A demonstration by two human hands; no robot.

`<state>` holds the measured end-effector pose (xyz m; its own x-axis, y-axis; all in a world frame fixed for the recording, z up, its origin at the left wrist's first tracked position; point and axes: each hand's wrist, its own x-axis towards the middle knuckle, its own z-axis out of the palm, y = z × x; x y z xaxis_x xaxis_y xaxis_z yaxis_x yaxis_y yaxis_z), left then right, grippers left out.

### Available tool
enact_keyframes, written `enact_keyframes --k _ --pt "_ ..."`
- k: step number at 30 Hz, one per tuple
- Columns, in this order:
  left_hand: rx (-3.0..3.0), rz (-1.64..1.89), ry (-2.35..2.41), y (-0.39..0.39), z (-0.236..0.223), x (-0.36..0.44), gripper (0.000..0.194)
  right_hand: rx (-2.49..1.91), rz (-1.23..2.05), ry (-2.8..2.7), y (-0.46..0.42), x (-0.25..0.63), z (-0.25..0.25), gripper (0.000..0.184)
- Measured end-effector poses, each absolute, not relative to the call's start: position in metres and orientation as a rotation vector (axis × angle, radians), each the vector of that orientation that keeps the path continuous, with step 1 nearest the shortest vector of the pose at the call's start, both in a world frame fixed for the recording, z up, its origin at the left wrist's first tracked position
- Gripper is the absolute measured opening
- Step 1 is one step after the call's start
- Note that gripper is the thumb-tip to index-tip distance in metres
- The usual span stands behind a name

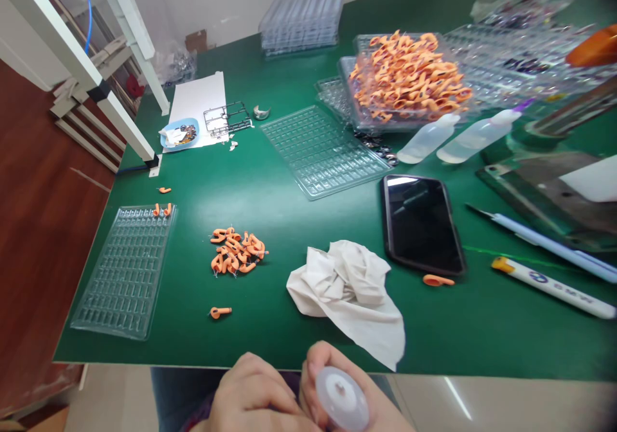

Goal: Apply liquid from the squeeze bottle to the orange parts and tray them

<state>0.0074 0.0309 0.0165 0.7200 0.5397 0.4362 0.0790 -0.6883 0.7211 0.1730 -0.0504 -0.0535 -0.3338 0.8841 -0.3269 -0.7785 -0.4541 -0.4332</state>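
**Hands.** Left hand [250, 396] and right hand [332, 387] sit together just off the near edge of the bench [289, 181], below its middle. The right hand's fingers are wrapped around a translucent squeeze bottle [341, 398], whose round base faces the camera. The left hand's fingers are curled in against the right hand; whether they pinch a small part is hidden.

**Step in hand (judged).** Work with the bottle on something held between the two hands, probably one small orange piece. The next move calls for a steady grip on the bottle and a light, controlled squeeze, since the nozzle end is out of sight.

**Bench, near edge.** Crumpled white cloth [349, 290], just beyond the hands. Single orange hook piece [220, 312] to its left; another orange piece [438, 281] to its right, just beside a black phone [421, 223] lying face up.

**Bench, left side.** Small heap of orange pieces [236, 251]. Clear compartment tray [126, 271] along the left edge, two or three orange pieces seated in its far row.

**Bench, middle and far.** Second clear tray [324, 149], unfilled. Large pile of orange pieces [409, 78] in a clear container. Two more squeeze bottles [457, 137] lying on their sides. Stack of trays [303, 17] at the far edge. Blue dish [179, 134] on white paper [202, 101].

**Bench, right side.** Two pens [554, 265].
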Motion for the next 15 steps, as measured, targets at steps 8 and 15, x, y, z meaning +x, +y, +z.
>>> enact_keyframes --k 8,15 --pt "2.216 0.878 0.442 0.0320 0.0159 0.0084 0.011 -0.666 1.934 -0.212 -0.0505 0.1692 -0.0514 0.075" --pt "2.280 0.920 0.417 0.0349 0.0165 0.0102 0.019 -0.664 1.908 -0.207 -0.0498 0.1662 -0.0482 0.072"
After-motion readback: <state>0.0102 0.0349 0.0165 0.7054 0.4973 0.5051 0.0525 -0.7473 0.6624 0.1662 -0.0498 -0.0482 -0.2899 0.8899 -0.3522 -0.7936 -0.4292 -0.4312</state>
